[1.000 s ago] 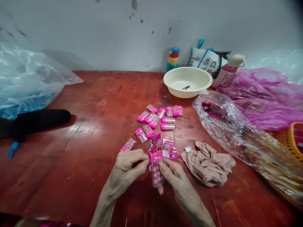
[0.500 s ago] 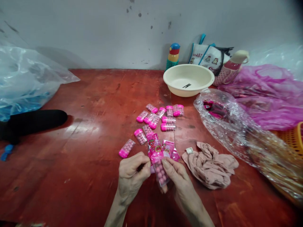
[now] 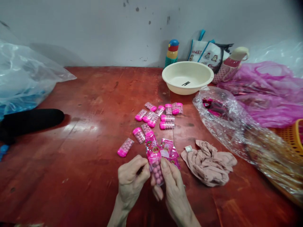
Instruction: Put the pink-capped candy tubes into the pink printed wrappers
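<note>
Two-handed, pinching a clear plastic tube of round pink balls (image 3: 157, 173) in the grip of the right hand (image 3: 172, 181), bright-pink cap (image 3: 154, 157) pointing away, and pressing thumb and forefinger of the left hand (image 3: 132, 179) together at the cap's left edge, unable to tell whether on anything. Curling left fingers tight and laying right thumb along the tube, above a worn, red-brown wooden desk (image 3: 71, 176). Facing glossy pink sachets (image 3: 167, 146) just beyond, a scatter of similar tubes (image 3: 153, 120) and, to the right, a crumpled, soft-folded dusty-pink cloth (image 3: 211, 165).
</note>
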A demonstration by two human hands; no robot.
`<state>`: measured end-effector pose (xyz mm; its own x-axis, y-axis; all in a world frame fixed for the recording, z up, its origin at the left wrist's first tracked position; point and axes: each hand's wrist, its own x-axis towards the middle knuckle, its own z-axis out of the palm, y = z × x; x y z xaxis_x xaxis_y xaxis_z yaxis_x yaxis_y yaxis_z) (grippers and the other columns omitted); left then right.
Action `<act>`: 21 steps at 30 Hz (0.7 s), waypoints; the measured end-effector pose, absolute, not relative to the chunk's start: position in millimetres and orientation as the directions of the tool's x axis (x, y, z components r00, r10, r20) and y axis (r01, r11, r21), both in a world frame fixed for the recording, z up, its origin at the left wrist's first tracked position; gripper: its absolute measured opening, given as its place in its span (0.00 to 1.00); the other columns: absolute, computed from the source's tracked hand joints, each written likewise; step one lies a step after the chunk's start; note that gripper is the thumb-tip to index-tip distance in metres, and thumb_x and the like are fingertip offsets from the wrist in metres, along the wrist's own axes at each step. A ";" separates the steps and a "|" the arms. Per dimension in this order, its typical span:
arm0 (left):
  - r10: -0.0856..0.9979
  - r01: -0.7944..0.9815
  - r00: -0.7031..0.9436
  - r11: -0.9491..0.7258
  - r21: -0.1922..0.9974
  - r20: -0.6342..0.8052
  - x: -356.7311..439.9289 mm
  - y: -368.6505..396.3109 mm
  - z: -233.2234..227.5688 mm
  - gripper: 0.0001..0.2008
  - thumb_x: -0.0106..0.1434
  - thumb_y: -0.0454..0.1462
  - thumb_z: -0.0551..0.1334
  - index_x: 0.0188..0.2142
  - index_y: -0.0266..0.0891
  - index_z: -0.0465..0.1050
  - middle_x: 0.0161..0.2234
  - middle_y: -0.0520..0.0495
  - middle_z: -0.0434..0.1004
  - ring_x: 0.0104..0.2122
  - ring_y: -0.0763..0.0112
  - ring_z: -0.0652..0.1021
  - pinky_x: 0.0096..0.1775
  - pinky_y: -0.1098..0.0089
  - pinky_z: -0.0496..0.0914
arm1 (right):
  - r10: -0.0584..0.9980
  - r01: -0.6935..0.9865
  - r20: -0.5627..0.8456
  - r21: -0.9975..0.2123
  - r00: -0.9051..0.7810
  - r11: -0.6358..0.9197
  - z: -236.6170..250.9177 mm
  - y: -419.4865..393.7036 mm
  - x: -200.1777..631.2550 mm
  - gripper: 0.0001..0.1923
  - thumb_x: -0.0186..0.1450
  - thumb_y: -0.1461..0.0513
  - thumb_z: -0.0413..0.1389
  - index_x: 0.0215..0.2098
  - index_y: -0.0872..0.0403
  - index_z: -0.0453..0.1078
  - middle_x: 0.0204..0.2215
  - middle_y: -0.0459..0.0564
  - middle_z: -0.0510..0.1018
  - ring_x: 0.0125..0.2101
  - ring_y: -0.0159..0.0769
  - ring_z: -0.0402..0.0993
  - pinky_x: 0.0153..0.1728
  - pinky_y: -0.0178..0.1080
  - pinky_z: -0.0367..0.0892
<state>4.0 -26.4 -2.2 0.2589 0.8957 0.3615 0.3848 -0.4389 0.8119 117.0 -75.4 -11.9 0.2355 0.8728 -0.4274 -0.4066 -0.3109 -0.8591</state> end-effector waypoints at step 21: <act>0.907 -0.476 0.054 0.391 0.787 -0.418 51.6 -41.3 -17.0 0.06 0.57 0.36 0.63 0.33 0.36 0.74 0.24 0.53 0.73 0.23 0.79 0.70 0.24 0.80 0.64 | 0.881 0.014 -0.178 -0.979 0.438 -0.204 -31.7 -75.5 108.8 0.15 0.65 0.51 0.48 0.42 0.49 0.70 0.36 0.53 0.76 0.36 0.41 0.71 0.36 0.39 0.65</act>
<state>51.6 -41.3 -17.0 0.0535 0.9067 -0.4183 -0.4763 0.3913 0.7874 108.8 -75.5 -31.7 0.4380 0.8813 -0.1776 0.0142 -0.2043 -0.9788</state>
